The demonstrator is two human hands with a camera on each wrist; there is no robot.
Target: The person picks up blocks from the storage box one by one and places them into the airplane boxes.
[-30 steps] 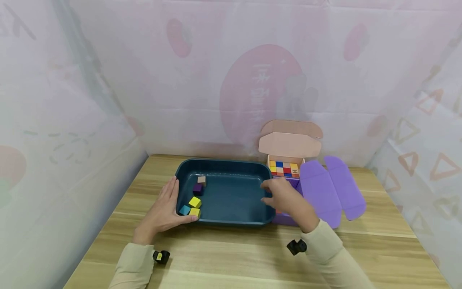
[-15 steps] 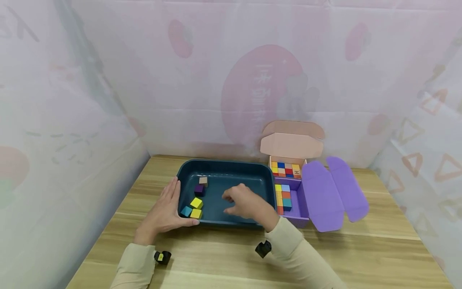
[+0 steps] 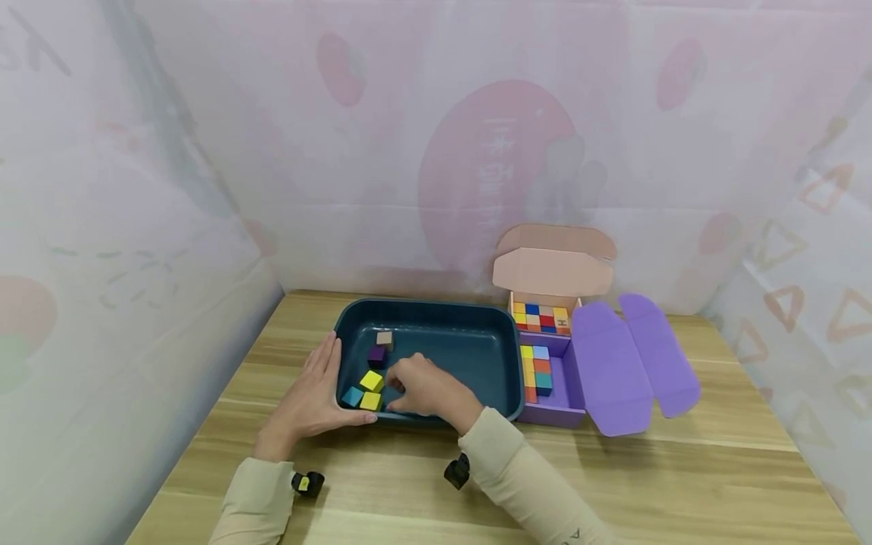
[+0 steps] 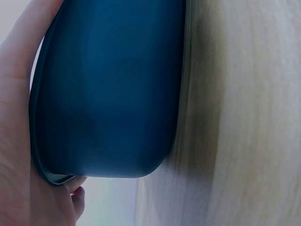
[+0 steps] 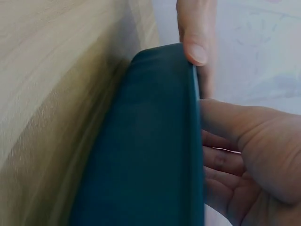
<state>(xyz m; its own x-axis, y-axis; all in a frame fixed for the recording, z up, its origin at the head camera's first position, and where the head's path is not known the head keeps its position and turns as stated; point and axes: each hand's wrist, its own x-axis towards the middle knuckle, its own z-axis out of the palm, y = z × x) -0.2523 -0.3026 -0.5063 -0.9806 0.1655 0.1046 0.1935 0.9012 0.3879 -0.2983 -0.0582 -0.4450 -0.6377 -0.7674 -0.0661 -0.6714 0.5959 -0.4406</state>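
Note:
My left hand [image 3: 309, 397] rests on the front left corner of a dark teal tray [image 3: 463, 333], fingers straight along the left side and thumb along the front rim. In the left wrist view its palm lies against the tray's rim. My right hand [image 3: 429, 386] reaches over the front rim, fingers loosely bent just right of two yellow cubes [image 3: 371, 381]. No held object shows, and the tray wall hides its fingertips in the right wrist view. Left of the yellow cubes sits a teal cube [image 3: 352, 397]; behind them are a purple cube [image 3: 377, 356] and a beige cube [image 3: 384, 339].
Right of the tray, an open purple box [image 3: 555, 415] holds rows of coloured cubes along its left side; its lid [image 3: 613, 371] spreads rightward. Behind it stands a peach box with raised lid [image 3: 552, 271] and many coloured cubes [image 3: 541, 318] inside. A wooden tabletop [image 3: 381, 484] lies underneath.
My right hand has moved left from the purple box across the tray to the yellow cubes, uncovering the cubes in that box. My left hand has stayed on the tray corner.

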